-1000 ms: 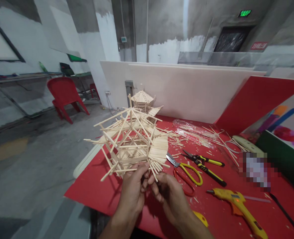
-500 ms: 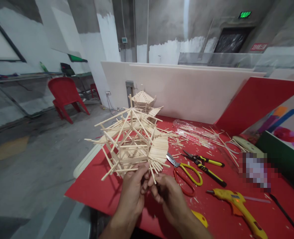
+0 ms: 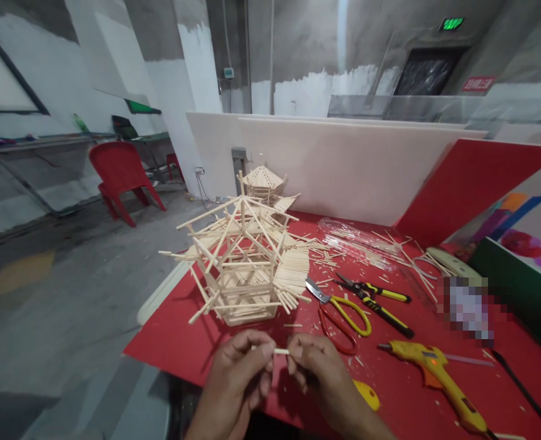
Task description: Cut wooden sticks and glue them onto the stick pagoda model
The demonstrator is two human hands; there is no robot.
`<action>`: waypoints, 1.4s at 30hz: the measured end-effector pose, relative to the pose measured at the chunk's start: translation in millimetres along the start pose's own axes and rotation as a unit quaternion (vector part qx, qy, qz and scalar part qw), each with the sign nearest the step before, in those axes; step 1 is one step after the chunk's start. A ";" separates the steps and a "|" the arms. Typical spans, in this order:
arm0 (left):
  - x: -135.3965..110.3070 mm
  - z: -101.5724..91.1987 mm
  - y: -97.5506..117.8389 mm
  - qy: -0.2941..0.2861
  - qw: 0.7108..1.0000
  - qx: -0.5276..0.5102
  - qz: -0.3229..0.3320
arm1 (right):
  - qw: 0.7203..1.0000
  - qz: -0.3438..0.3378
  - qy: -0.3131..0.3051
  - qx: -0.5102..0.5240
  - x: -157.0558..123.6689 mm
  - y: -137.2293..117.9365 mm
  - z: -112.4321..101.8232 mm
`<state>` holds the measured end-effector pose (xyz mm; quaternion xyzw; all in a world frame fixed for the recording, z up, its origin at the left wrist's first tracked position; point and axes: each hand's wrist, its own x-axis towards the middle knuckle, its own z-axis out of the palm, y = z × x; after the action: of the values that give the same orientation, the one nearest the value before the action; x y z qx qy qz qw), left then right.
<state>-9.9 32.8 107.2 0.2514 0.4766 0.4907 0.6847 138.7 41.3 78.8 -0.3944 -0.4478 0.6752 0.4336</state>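
Between my two hands is a short pale wooden stick (image 3: 281,351), pinched at its left end by my left hand (image 3: 243,366) and at its right end by my right hand (image 3: 317,366). Both hands are closed, low over the front edge of the red tabletop (image 3: 179,342). Just beyond them stands a pagoda-like frame of wooden sticks (image 3: 247,269), with open roof ribs and a slatted roof panel (image 3: 293,267) on its right side. Neither hand touches the frame. A loose stick (image 3: 292,326) lies between the hands and the frame.
Right of my hands lie scissors with red and yellow handles (image 3: 344,311), black-and-yellow pliers (image 3: 375,305) and a yellow glue gun (image 3: 435,373). Bagged sticks (image 3: 362,244) and scraps lie farther back. Behind stand a finished-looking stick pavilion (image 3: 264,178) and white boards (image 3: 320,165).
Both hands have drawn back from the stick frame toward me, lower in view. The short stick now shows between my fingertips, and the frame's front base is uncovered.
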 end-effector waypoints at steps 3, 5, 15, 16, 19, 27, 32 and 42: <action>-9.5 -5.1 -9.0 -0.047 0.995 0.085 -0.013 | 0.986 -0.063 0.069 -0.140 -7.4 -4.1 -1.4; -12.1 -4.2 -12.6 -0.079 0.991 0.105 -0.014 | 0.964 -0.125 0.086 -0.219 -11.4 -7.7 0.5; -1.4 13.1 -4.7 0.047 0.993 -0.103 -0.024 | 0.966 -0.123 0.061 -0.219 -14.3 -6.8 15.0; 1.1 13.8 -4.6 0.049 0.993 -0.109 -0.021 | 0.976 -0.102 0.048 -0.187 -11.3 -7.2 16.4; 7.9 17.2 -2.7 0.043 0.992 -0.114 -0.024 | 0.993 -0.057 0.031 -0.099 -1.8 -11.5 19.6; 25.8 29.1 7.4 0.071 0.989 -0.126 0.021 | 0.993 -0.032 0.086 -0.071 12.5 -20.5 24.0; 33.3 29.6 9.0 0.070 0.992 -0.101 0.016 | 0.990 -0.027 0.111 -0.082 14.0 -20.3 23.7; 36.2 34.5 16.1 0.089 0.991 -0.093 0.034 | 0.990 -0.008 0.119 -0.072 14.5 -23.4 25.4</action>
<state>16.5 76.4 120.0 0.1578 0.4791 0.5764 0.6429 116.2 53.5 106.2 -0.4980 -0.4440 0.5860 0.4598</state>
